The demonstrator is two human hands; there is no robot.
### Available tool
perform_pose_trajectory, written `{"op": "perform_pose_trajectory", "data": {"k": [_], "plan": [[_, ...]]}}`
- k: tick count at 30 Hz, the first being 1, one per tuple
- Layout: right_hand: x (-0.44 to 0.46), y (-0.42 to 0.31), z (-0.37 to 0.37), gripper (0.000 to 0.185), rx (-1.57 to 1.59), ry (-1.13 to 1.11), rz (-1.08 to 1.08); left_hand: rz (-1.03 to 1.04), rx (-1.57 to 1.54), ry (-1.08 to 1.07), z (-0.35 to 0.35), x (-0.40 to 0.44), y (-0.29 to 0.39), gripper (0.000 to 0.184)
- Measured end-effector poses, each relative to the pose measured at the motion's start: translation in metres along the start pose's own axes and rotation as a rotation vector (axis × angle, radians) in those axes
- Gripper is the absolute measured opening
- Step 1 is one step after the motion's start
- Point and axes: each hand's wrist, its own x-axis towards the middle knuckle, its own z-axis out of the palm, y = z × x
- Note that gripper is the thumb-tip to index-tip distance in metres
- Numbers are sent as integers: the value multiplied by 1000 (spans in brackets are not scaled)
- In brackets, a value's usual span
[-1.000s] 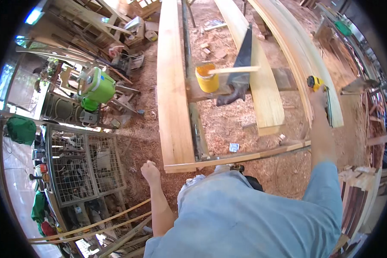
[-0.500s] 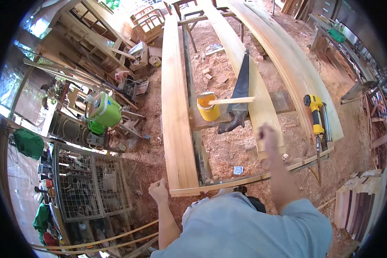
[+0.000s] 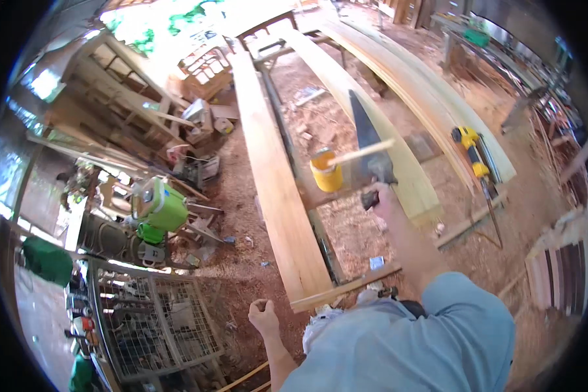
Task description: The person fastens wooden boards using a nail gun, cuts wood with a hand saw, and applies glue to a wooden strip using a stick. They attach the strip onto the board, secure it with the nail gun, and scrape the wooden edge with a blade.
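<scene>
My right hand (image 3: 387,201) is closed round the dark handle of a handsaw (image 3: 367,134). Its blade points away from me and lies partly over the middle wooden board (image 3: 405,166). Beside the saw stands a yellow pot (image 3: 326,176) with orange stuff inside, and a flat wooden stick (image 3: 362,153) juts from it across the blade. My left hand (image 3: 264,316) hangs low, left of the near end of the left board (image 3: 274,196). Its fingers are curled in towards the thumb, with nothing visible in them.
A yellow nail gun (image 3: 470,150) rests on the right boards (image 3: 424,85), its hose hanging down. A green cooler (image 3: 163,206) stands at the left, above a wire-mesh cabinet (image 3: 157,320). Stacked wood pieces (image 3: 558,274) are at the right. Sawdust covers the ground.
My right hand has moved left from above the middle board's near end and taken hold of the saw handle. My left hand stays curled at my side. The view has shifted and tilted.
</scene>
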Motion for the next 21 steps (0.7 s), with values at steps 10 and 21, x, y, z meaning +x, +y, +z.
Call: {"op": "perform_pose_trajectory", "data": {"k": [10, 21], "plan": [[-253, 21, -67, 17, -157, 304, -380, -53, -34, -305, 6, 67, -53, 16], [-482, 93, -42, 39, -3, 851, -749, 443, -167, -273, 94, 107, 24, 21]]}}
